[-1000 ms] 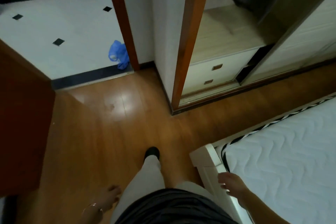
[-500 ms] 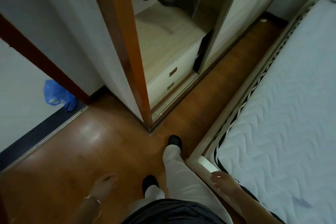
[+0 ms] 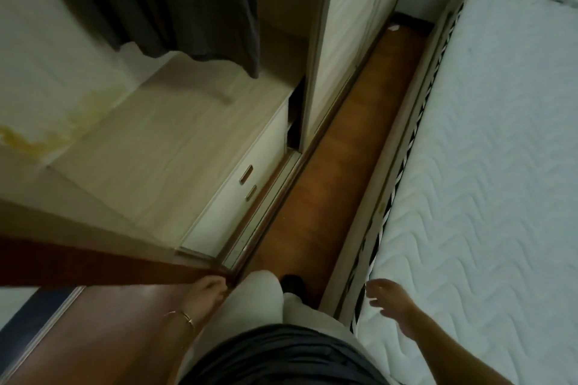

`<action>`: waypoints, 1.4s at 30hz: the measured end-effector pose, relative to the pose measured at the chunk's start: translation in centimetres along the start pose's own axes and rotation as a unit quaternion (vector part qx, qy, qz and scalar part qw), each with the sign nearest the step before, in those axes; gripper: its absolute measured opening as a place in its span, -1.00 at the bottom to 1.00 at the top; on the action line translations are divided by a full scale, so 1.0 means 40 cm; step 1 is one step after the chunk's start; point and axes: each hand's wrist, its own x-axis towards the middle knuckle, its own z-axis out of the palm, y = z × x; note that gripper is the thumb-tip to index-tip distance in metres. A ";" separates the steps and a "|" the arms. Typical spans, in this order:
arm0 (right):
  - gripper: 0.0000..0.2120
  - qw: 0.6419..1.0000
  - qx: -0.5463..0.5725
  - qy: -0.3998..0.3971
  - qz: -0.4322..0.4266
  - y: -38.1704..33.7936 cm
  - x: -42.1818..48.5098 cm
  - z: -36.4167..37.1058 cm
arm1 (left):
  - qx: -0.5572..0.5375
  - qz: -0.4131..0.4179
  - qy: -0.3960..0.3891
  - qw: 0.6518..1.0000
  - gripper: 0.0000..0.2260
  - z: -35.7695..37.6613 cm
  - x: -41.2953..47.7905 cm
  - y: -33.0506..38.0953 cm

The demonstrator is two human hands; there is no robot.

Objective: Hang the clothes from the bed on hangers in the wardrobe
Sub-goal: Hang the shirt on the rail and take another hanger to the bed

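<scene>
Beside the open pale-wood wardrobe (image 3: 175, 147), where a dark grey garment (image 3: 175, 0) is hanging, the person seems to be going for clothes to hang, the left hand (image 3: 205, 294) hanging loose and empty. The right hand (image 3: 389, 302) is hovering, fingers relaxed, over the white quilted mattress (image 3: 484, 197), whose visible part is showing no clothes, so finding one farther along is likely coming next.
</scene>
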 end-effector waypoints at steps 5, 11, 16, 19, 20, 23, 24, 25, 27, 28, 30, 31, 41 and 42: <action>-0.67 1.000 0.004 0.006 -0.014 -0.151 0.051 -0.033 | 0.023 -0.184 -0.052 0.981 -0.73 -0.106 0.069 -0.203; -0.83 0.995 -0.034 -0.072 -0.056 -0.481 0.109 -0.049 | 0.015 -0.120 -0.058 0.991 -0.74 -0.135 0.278 -0.022; -0.84 0.951 -0.108 -0.022 -0.288 -0.906 0.132 -0.077 | -0.028 0.031 0.063 0.997 -0.83 -0.241 0.381 0.271; -0.83 0.895 -0.130 -0.069 -0.421 -1.171 0.058 -0.078 | -0.067 0.144 0.126 0.979 -0.91 -0.321 0.370 0.490; -0.82 0.874 -0.138 -0.082 -0.459 -1.254 0.022 -0.080 | -0.075 0.185 0.152 0.968 -0.86 -0.344 0.360 0.568; -0.85 0.791 -0.140 -0.117 -0.584 -1.457 -0.086 -0.098 | -0.101 0.306 0.229 0.919 -0.80 -0.390 0.280 0.796; -0.87 0.764 -0.132 -0.122 -0.620 -1.511 -0.125 -0.112 | -0.111 0.338 0.249 0.901 -0.80 -0.402 0.253 0.863; -0.87 0.740 -0.120 -0.123 -0.650 -1.559 -0.165 -0.128 | -0.121 0.367 0.266 0.883 -0.81 -0.412 0.229 0.926; -0.86 0.694 -0.093 -0.134 -0.701 -1.644 -0.244 -0.164 | -0.127 0.412 0.302 0.850 -0.82 -0.430 0.184 1.041; -0.86 0.668 -0.082 -0.149 -0.725 -1.683 -0.286 -0.180 | -0.128 0.432 0.319 0.834 -0.82 -0.438 0.168 1.092; -0.85 0.612 -0.059 -0.182 -0.768 -1.759 -0.369 -0.204 | -0.133 0.463 0.355 0.801 -0.79 -0.456 0.139 1.182; -0.85 0.587 -0.036 -0.193 -0.786 -1.796 -0.413 -0.210 | -0.132 0.475 0.378 0.783 -0.78 -0.468 0.125 1.223; -0.73 0.474 0.025 -0.060 -0.878 -2.171 -0.854 -0.175 | -0.033 0.526 0.490 0.695 -0.65 -0.631 -0.009 1.597; -0.70 0.493 -0.031 -0.061 -0.867 -2.193 -0.891 -0.163 | -0.031 0.510 0.486 0.709 -0.65 -0.646 -0.017 1.628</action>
